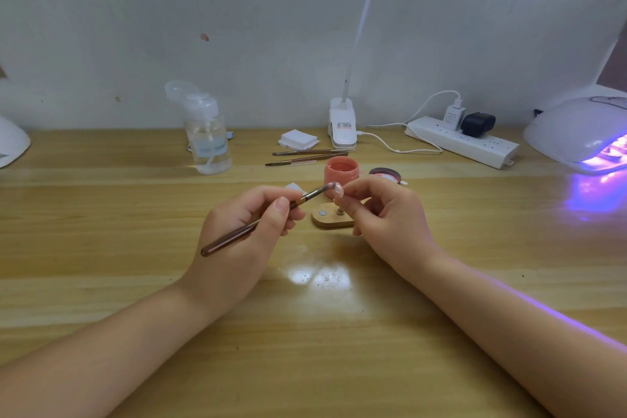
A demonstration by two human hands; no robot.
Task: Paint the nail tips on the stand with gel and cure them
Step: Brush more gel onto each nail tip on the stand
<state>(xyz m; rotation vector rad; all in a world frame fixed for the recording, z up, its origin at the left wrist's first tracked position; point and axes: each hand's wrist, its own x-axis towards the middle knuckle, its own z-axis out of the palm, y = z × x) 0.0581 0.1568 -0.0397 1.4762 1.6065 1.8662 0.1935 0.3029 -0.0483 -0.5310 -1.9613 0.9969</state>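
Left hand (244,231): I pinch the brush (258,222), bristles touching the nail tip (338,190).
Right hand (383,214): I pinch the nail tip above the wooden stand (330,218).

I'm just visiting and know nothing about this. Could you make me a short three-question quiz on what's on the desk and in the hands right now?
1. True or false: the left hand holds the brush.
2. What does the brush tip touch?
A. the pink gel pot
B. the nail tip held by the right hand
C. the clear pump bottle
3. Fill in: the curing lamp at the far right glows ____.

Key:
1. True.
2. B; the nail tip is held just above the wooden stand.
3. Purple.
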